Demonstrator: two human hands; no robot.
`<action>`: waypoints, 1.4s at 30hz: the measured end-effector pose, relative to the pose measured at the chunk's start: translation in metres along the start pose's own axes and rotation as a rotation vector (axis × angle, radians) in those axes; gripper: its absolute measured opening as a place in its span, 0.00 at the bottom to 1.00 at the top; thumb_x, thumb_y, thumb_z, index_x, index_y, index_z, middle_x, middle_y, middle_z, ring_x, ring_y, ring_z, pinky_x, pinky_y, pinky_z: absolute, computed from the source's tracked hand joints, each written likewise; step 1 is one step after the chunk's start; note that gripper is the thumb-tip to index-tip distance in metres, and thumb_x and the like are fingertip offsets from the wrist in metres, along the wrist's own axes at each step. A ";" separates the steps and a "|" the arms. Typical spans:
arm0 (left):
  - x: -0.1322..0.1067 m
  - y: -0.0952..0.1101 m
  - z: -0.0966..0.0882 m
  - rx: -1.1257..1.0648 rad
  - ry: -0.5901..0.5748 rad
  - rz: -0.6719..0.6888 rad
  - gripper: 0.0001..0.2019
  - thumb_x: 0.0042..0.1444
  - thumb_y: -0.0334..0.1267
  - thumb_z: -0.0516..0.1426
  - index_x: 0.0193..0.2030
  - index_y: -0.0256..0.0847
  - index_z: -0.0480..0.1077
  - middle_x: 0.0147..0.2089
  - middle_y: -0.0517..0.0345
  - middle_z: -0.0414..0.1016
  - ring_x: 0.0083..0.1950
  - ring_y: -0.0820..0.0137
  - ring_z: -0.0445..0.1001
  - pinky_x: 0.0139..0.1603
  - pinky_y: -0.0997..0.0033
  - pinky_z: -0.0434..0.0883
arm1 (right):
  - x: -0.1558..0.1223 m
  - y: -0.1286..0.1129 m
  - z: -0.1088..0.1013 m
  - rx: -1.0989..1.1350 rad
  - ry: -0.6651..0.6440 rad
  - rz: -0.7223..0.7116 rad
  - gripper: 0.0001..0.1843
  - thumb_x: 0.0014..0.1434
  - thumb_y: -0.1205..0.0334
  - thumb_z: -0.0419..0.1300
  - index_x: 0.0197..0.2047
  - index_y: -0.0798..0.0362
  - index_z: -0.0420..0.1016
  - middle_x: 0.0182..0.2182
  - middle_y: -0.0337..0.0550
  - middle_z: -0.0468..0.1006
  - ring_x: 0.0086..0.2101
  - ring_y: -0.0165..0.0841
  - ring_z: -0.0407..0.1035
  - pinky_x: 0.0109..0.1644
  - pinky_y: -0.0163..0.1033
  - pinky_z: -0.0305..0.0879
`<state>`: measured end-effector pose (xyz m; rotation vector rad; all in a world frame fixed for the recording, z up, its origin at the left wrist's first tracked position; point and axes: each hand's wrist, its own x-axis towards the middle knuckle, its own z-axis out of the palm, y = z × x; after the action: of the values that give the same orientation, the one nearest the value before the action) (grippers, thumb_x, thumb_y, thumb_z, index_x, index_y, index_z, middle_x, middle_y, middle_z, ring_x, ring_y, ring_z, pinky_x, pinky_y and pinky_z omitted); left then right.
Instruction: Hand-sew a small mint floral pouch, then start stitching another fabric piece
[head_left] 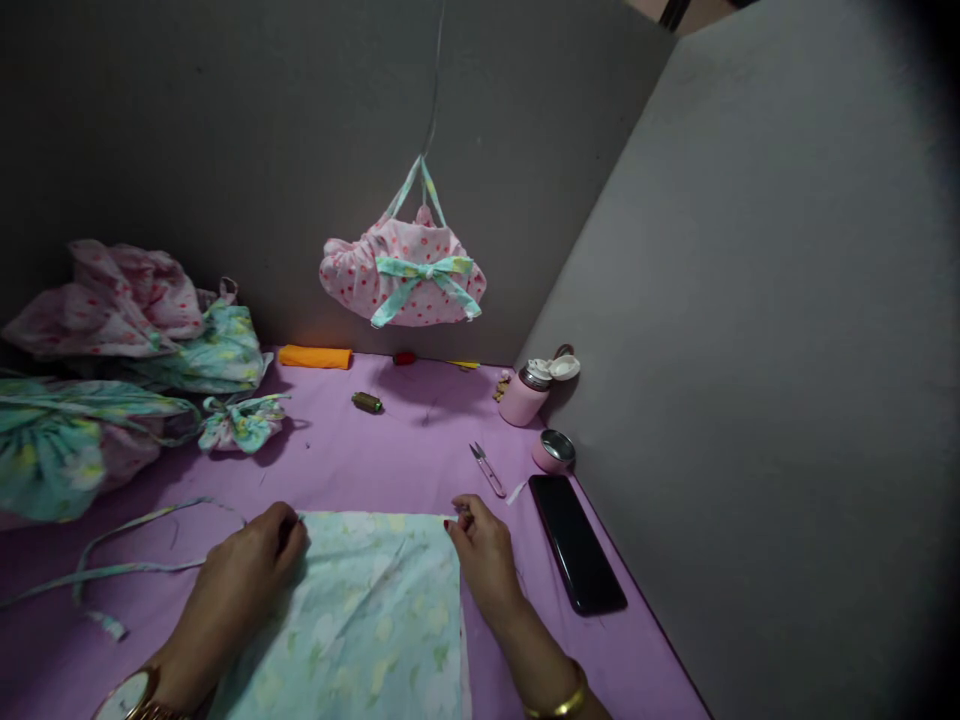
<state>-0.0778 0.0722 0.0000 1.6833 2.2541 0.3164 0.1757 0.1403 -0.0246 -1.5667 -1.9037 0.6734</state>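
The near cloth [367, 620] was pale aqua with yellow and green blotches, the far hanging fabric [416, 240] pink with red dots, the tabletop [375, 460] lilac, the right-side phone [577, 545] black.

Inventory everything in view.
Floral fabric: 1, mint, centre
Bag: 1, pink, hanging
Cloth bundles: several, pink/mint, left
Small pouch: 1, mint, left
Cord: 1+, mint, left
Spool: 1, green, back
Strip: 1, orange, back
Oblong: 1, red, back
Sliver: 1, yellow, back
Bottle, cup: 1 each, pink, right
Snips: 1, pink, right
Scrap: 1, white, right
Phone: 1, black, right
Tablecloth: 1, purple, beneath
Walls: 2, grey, background
Watch, bangle: 1 each, gold, wrists
Left hand, right hand: 1 each, fabric corners
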 end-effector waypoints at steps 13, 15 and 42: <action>-0.003 -0.005 -0.007 -0.054 0.031 -0.057 0.11 0.59 0.39 0.43 0.39 0.41 0.64 0.35 0.52 0.77 0.36 0.62 0.76 0.35 0.69 0.64 | 0.004 0.000 -0.002 -0.051 -0.068 -0.040 0.08 0.54 0.64 0.53 0.36 0.55 0.72 0.25 0.41 0.71 0.28 0.37 0.67 0.34 0.38 0.60; -0.002 -0.003 -0.008 -0.042 0.040 -0.059 0.11 0.58 0.43 0.46 0.38 0.41 0.65 0.35 0.51 0.77 0.36 0.61 0.75 0.33 0.68 0.63 | 0.004 0.001 -0.002 -0.056 -0.075 -0.042 0.09 0.54 0.63 0.53 0.36 0.55 0.72 0.25 0.41 0.71 0.28 0.37 0.67 0.34 0.39 0.60; 0.005 -0.008 -0.005 -0.037 -0.003 -0.062 0.08 0.59 0.38 0.44 0.32 0.43 0.60 0.29 0.52 0.74 0.31 0.60 0.74 0.30 0.68 0.60 | 0.000 0.002 0.000 -0.046 -0.012 -0.035 0.11 0.55 0.67 0.52 0.41 0.55 0.72 0.29 0.44 0.76 0.31 0.36 0.71 0.35 0.36 0.65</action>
<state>-0.0884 0.0746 0.0013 1.5915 2.2784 0.3384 0.1766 0.1411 -0.0263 -1.5570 -1.9641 0.6299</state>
